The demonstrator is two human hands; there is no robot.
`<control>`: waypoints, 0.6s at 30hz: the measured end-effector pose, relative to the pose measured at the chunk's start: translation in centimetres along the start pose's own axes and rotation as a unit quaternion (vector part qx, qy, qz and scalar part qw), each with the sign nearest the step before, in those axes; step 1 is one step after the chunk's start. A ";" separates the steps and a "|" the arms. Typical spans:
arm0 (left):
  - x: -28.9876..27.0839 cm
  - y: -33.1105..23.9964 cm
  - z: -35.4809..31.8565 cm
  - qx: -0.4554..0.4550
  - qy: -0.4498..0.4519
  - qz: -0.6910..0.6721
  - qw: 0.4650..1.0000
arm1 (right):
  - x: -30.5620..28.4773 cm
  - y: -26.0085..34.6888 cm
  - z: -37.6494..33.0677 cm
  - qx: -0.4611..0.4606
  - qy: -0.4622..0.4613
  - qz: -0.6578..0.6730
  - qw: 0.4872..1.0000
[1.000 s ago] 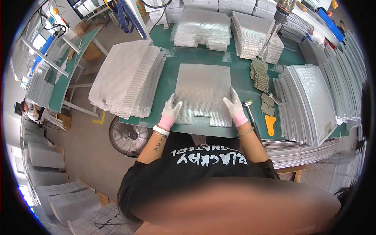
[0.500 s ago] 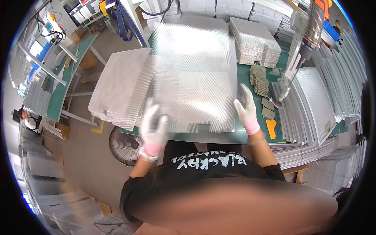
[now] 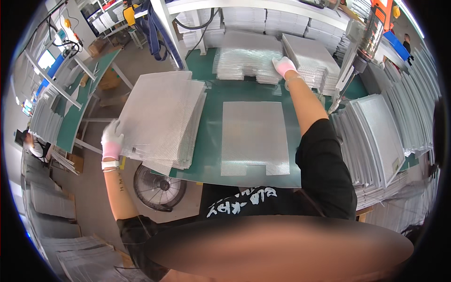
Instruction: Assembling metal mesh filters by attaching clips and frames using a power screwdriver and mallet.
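My left hand [image 3: 112, 137], in a white glove with a pink cuff, rests against the outer edge of a stack of large silvery mesh sheets [image 3: 157, 110]. Its thumb and fingers are apart. My right arm stretches forward, and my gloved right hand [image 3: 284, 66] is closed at the near right corner of a far stack of notched mesh sheets [image 3: 248, 51]. Its fingertips are partly hidden, and it seems to pinch a sheet's corner. Between my arms, a single notched mesh sheet [image 3: 254, 136] lies flat on the green tabletop [image 3: 211, 141].
Another notched stack [image 3: 312, 58] stands beside the far one. A power driver [image 3: 371, 44] hangs at the upper right, above upright framed panels [image 3: 371, 136]. A round floor fan [image 3: 159, 187] stands below the table's front left. Another person [image 3: 37, 145] is at the far left.
The large mesh sheet that covered the middle has gone, baring the smaller sheet and far stack. My left hand has moved outward to the left stack; my right hand has reached forward.
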State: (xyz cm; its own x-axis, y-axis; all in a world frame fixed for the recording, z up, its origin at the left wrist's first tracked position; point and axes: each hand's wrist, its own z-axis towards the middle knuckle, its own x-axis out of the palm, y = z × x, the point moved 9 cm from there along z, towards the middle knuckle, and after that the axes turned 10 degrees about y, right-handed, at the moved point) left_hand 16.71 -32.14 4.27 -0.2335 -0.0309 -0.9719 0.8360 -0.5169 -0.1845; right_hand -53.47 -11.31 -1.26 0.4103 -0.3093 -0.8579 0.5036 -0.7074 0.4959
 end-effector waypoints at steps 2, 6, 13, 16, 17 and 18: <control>-3.4 -6.6 -2.7 0.045 -0.138 0.163 0.976 | 0.8 1.9 -0.7 0.022 0.056 -0.069 0.996; -3.1 -24.0 -8.8 0.389 0.016 -0.032 0.920 | -4.5 6.6 -4.5 -0.005 -0.143 -0.158 0.977; 5.6 -25.5 -5.6 0.284 0.113 0.130 0.943 | -11.8 9.0 -5.0 -0.345 -0.269 0.264 0.860; 4.8 -25.0 -4.4 0.276 0.057 0.110 0.953 | -11.9 6.7 -6.9 -0.381 -0.181 0.463 0.779; 4.4 -25.6 -4.9 0.277 0.057 0.111 0.953 | -11.5 6.4 -9.0 -0.402 -0.112 0.563 0.714; 3.1 -27.5 -6.3 0.313 0.026 0.104 0.944 | -11.6 5.3 -11.7 -0.392 -0.117 0.546 0.731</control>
State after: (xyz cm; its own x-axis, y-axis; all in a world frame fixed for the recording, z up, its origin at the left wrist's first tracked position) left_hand -3.84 -12.64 5.35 -0.0594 -0.1536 -0.9864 0.3995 -0.9092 0.1175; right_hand -46.68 -4.10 12.89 0.7980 -0.5828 0.1532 0.2922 0.5965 0.7475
